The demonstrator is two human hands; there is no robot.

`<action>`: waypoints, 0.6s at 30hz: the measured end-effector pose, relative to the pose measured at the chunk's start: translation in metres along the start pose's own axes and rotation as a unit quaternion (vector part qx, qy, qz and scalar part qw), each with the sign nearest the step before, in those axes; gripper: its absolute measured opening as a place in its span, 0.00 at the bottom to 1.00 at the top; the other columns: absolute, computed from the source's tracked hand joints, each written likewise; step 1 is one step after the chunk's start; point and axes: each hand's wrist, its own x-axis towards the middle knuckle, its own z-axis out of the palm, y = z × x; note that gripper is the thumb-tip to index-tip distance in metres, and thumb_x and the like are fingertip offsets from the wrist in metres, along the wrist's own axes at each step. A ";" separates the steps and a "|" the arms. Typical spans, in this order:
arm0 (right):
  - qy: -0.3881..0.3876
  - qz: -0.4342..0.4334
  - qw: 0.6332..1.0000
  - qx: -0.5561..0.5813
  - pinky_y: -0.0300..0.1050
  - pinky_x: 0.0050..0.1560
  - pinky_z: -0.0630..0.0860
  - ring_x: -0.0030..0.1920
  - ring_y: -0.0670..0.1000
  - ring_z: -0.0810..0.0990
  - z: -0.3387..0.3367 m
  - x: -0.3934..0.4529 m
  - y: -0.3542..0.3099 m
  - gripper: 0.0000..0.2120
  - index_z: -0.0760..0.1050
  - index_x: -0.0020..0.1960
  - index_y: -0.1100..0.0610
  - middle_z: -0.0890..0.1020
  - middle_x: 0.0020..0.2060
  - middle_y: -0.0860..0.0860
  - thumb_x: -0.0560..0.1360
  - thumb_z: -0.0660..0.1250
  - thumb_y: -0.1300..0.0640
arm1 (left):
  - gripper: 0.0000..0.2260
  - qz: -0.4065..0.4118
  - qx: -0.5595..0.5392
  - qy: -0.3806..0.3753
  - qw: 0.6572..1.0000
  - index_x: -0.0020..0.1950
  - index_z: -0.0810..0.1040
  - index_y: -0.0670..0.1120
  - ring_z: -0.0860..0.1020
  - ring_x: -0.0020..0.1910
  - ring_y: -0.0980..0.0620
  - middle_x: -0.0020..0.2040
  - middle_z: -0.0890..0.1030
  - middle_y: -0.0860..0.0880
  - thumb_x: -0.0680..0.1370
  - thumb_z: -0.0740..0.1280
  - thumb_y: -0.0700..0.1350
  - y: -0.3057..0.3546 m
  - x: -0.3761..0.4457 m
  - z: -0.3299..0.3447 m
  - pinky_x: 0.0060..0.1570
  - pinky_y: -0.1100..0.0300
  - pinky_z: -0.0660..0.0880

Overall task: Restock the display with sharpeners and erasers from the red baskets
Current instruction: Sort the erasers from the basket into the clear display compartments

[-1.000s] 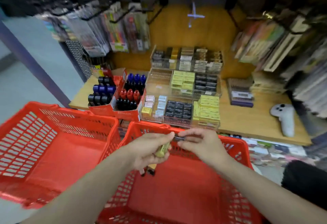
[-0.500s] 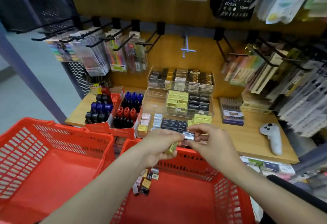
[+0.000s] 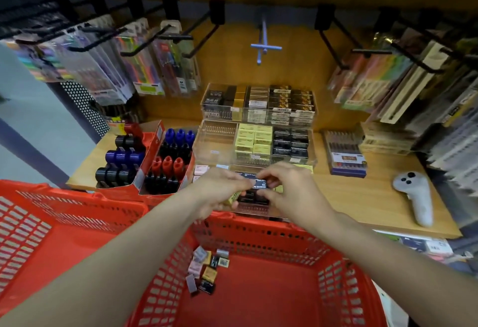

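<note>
Both my hands hover over the front tier of the clear acrylic eraser display point(image 3: 214, 143). My right hand point(image 3: 289, 189) pinches a small black eraser point(image 3: 261, 184) just above the black erasers in that tier. My left hand point(image 3: 219, 192) grips a yellow eraser point(image 3: 232, 197) and touches the black one. The right red basket point(image 3: 271, 233) below holds several small erasers point(image 3: 207, 271) at its far left corner. The left red basket point(image 3: 77, 223) shows nothing inside. Red cardboard boxes of sharpeners point(image 3: 168, 161) stand left of the display.
A white controller point(image 3: 416, 197) lies on the wooden shelf point(image 3: 362, 197) at the right. A pack of pens point(image 3: 345, 156) sits right of the display. Hooks with hanging pen packs point(image 3: 144, 68) jut out above left, and notebooks point(image 3: 388, 81) hang at the right.
Both hands have risen from over the right basket and moved forward to the display's front tier, carrying the black and yellow erasers. The view has tilted and moved closer to the shelf.
</note>
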 end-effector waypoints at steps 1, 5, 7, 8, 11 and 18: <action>-0.006 -0.002 1.000 -0.013 0.41 0.56 0.76 0.50 0.46 0.79 0.002 0.001 0.003 0.16 0.80 0.59 0.53 0.81 0.53 0.48 0.72 0.75 0.55 | 0.07 -0.005 0.021 0.006 1.000 0.46 0.84 0.46 0.74 0.28 0.55 0.37 0.80 0.49 0.73 0.76 0.49 0.001 0.005 0.000 0.28 0.66 0.73; -0.019 -0.001 0.998 -0.060 0.43 0.63 0.73 0.59 0.45 0.76 -0.008 -0.002 0.017 0.18 0.77 0.63 0.50 0.79 0.58 0.45 0.74 0.72 0.49 | 0.09 0.002 0.154 0.048 0.987 0.48 0.83 0.42 0.75 0.28 0.52 0.44 0.83 0.45 0.75 0.74 0.47 0.002 0.027 0.007 0.30 0.62 0.78; -0.020 0.005 0.997 -0.072 0.46 0.62 0.74 0.58 0.45 0.76 -0.020 -0.007 0.028 0.13 0.79 0.60 0.50 0.79 0.56 0.45 0.76 0.70 0.50 | 0.13 0.017 0.244 0.063 0.968 0.51 0.84 0.38 0.81 0.35 0.46 0.46 0.84 0.42 0.76 0.73 0.49 0.000 0.038 0.012 0.44 0.53 0.83; -0.023 0.009 0.996 -0.081 0.47 0.62 0.73 0.57 0.46 0.77 -0.026 -0.010 0.034 0.10 0.80 0.58 0.51 0.80 0.55 0.45 0.76 0.70 0.52 | 0.16 0.017 0.287 0.067 0.955 0.52 0.83 0.38 0.83 0.39 0.45 0.46 0.85 0.42 0.76 0.72 0.51 -0.001 0.043 0.016 0.48 0.51 0.82; -0.030 0.022 0.993 -0.109 0.48 0.63 0.72 0.59 0.48 0.77 -0.038 -0.017 0.049 0.08 0.81 0.55 0.52 0.81 0.53 0.46 0.77 0.69 0.56 | 0.18 -0.013 0.334 0.065 0.940 0.54 0.82 0.39 0.83 0.30 0.50 0.40 0.84 0.45 0.75 0.73 0.53 0.001 0.055 0.027 0.38 0.56 0.83; 0.012 0.012 0.997 -0.072 0.37 0.55 0.73 0.49 0.42 0.78 -0.036 -0.013 0.049 0.08 0.83 0.53 0.50 0.81 0.48 0.43 0.76 0.68 0.58 | 0.19 -0.034 0.459 0.082 0.884 0.40 0.75 0.40 0.70 0.12 0.57 0.23 0.76 0.50 0.75 0.72 0.56 0.001 0.069 0.041 0.11 0.71 0.59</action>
